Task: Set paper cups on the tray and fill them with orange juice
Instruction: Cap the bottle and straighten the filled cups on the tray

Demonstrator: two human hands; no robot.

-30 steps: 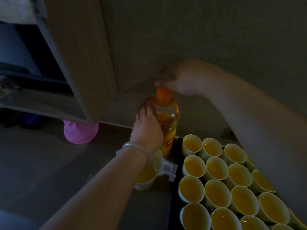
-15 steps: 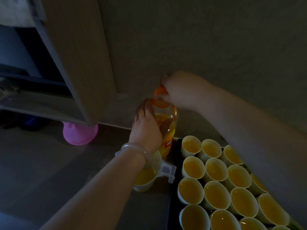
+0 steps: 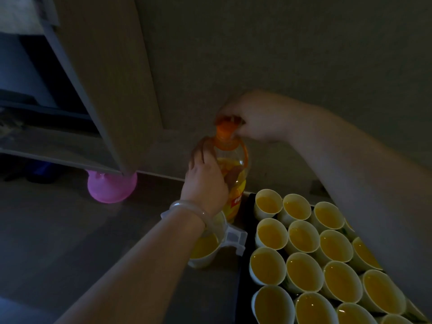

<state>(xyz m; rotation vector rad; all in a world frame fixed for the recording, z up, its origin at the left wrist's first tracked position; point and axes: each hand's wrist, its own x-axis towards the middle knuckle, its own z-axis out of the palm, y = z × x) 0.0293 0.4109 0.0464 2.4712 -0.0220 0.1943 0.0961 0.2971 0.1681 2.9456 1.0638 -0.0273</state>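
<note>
Nearest, at bottom right, white paper cups (image 3: 301, 270) stand packed rim to rim on a black tray (image 3: 244, 288), and every visible one holds orange juice. Just left of the tray, on the grey worktop (image 3: 70, 242), sits a pale container (image 3: 203, 251) of juice with a clear plastic handle (image 3: 233, 237); whether it is a cup or a jug is hard to tell. Beyond it a left hand (image 3: 205, 181), with a pale bangle (image 3: 191, 208) on the wrist, wraps its grip around the shoulder of a clear plastic bottle (image 3: 233, 169). The bottle stands upright on the worktop just beside the tray's far left corner and holds a good deal of juice. A right hand (image 3: 259, 118) reaches across above the cups, its grip pinching the orange screw cap (image 3: 224, 130) with curled fingertips. The bottle is probably fairly heavy, with a thin wall that gives when squeezed. A firm hold at the shoulder, or on the orange carry loop (image 3: 244, 148) by the neck, seems safest. The full cups look soft-walled and easy to spill. Further back, a pink plastic funnel (image 3: 109, 185) rests on the worktop under the edge of a beige cupboard door (image 3: 105, 78). Behind everything rises a plain grey wall (image 3: 292, 43), and the room is dim
</note>
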